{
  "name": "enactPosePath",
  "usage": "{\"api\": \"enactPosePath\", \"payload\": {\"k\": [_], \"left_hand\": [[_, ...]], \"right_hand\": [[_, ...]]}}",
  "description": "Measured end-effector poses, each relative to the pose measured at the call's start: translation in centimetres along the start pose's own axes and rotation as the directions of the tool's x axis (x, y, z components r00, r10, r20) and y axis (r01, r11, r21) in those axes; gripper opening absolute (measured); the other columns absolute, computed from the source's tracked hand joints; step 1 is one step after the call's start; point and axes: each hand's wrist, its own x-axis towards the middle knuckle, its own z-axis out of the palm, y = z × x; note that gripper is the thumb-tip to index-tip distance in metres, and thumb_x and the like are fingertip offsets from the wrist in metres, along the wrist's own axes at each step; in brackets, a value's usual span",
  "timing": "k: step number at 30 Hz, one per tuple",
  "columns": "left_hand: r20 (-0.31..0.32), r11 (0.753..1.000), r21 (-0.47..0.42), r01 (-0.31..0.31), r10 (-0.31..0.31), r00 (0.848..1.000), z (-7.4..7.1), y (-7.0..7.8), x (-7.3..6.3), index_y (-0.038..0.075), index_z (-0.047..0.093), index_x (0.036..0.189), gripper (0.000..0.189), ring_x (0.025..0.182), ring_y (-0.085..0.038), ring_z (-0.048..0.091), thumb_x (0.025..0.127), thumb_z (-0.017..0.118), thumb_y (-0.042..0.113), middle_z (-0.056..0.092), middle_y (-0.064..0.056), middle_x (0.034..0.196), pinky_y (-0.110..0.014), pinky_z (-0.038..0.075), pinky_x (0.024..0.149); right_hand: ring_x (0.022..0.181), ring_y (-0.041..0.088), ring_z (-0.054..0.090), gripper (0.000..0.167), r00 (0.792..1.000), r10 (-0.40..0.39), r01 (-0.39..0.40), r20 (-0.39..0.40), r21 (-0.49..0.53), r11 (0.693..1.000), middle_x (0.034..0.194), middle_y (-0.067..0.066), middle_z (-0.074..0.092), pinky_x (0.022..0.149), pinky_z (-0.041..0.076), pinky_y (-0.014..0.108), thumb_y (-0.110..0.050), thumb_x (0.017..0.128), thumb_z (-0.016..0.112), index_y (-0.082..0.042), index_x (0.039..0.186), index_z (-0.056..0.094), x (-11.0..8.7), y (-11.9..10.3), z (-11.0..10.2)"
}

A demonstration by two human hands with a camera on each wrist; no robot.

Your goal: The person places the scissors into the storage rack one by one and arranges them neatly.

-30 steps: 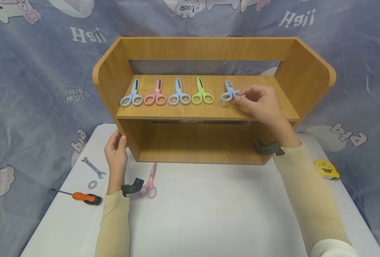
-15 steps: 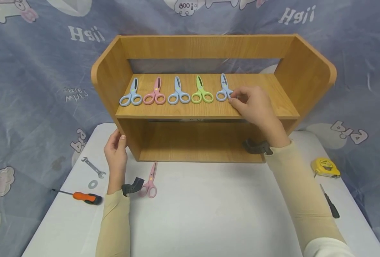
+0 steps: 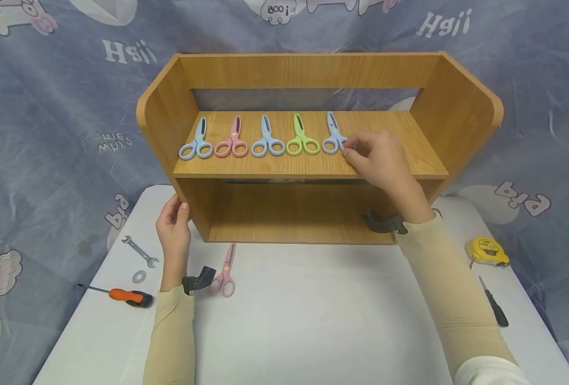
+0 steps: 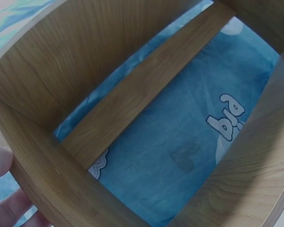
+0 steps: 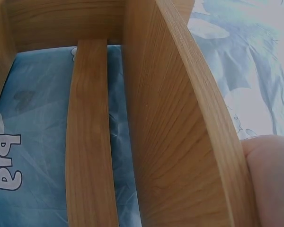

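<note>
On the upper board of a wooden shelf (image 3: 284, 171), my right hand (image 3: 378, 160) pinches the right loop of light blue scissors (image 3: 331, 128), whose blades point to the back. Those scissors end a row with green scissors (image 3: 302, 139), blue scissors (image 3: 266, 140), pink scissors (image 3: 233, 141) and more blue scissors (image 3: 198, 143). My left hand (image 3: 174, 227) touches the outer side of the shelf's left panel, thumb near its front edge. In the left wrist view, fingertips (image 4: 14, 208) show beside that panel. The right wrist view shows part of my right hand (image 5: 274, 175), its fingers hidden.
Pink scissors (image 3: 225, 272) lie on the white table (image 3: 313, 321) near my left wrist. To the left are a wrench (image 3: 140, 251), a washer (image 3: 139, 276) and an orange-black screwdriver (image 3: 125, 295). A yellow tape measure (image 3: 487, 251) and a black screwdriver (image 3: 495, 305) lie at the right.
My right hand has moved left with the blue scissors, bringing them beside the green ones, blades turned to the back; lately they tilt slightly left. My left hand stays put.
</note>
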Motion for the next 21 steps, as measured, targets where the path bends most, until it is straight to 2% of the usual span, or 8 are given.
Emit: {"api": "enactPosePath", "payload": {"k": [13,21], "left_hand": [[0.001,1.0,-0.006,0.011,-0.011,1.0,-0.06,0.44,-0.08,0.015,0.058,0.145,0.039,0.128,-0.019,0.063,0.106,0.052,0.017,0.064,-0.011,0.14,-0.024,0.055,0.103],[0.005,1.0,-0.006,0.003,-0.003,1.0,-0.06,0.34,-0.05,0.014,0.058,0.145,0.039,0.128,-0.019,0.063,0.106,0.052,0.017,0.064,-0.009,0.14,-0.025,0.055,0.104]], "right_hand": [[0.09,0.031,0.055,0.018,1.0,-0.005,0.005,0.013,0.004,1.0,0.096,0.019,0.076,0.073,0.037,0.038,-0.019,0.094,0.069,-0.004,0.1,0.076,-0.03,-0.13,-0.08],[0.091,0.032,0.062,0.02,1.0,0.014,-0.014,0.014,-0.003,1.0,0.096,0.018,0.075,0.074,0.043,0.04,-0.022,0.094,0.069,-0.005,0.102,0.076,-0.04,-0.12,-0.01]]}}
